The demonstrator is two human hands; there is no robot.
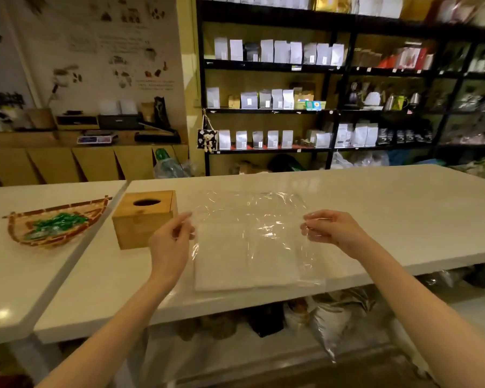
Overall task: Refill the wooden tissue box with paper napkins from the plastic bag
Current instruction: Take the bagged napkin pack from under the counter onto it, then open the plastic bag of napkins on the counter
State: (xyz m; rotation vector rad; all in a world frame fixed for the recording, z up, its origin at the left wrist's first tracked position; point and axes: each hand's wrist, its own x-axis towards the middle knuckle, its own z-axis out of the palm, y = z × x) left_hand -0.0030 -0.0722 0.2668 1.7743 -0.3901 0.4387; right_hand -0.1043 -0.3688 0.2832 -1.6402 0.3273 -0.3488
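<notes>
A clear plastic bag (252,217) lies flat on the white table (389,208), with a stack of white paper napkins (244,259) inside its near half. My left hand (171,245) pinches the bag's left edge. My right hand (331,228) pinches its right edge. The wooden tissue box (143,219), with an oval hole in its lid, stands just left of the bag, behind my left hand.
A woven basket (56,225) with green-wrapped items sits on a second white table (17,275) at the left. Dark shelves (333,68) of packaged goods stand behind the table. Bags and sacks (328,317) lie under it.
</notes>
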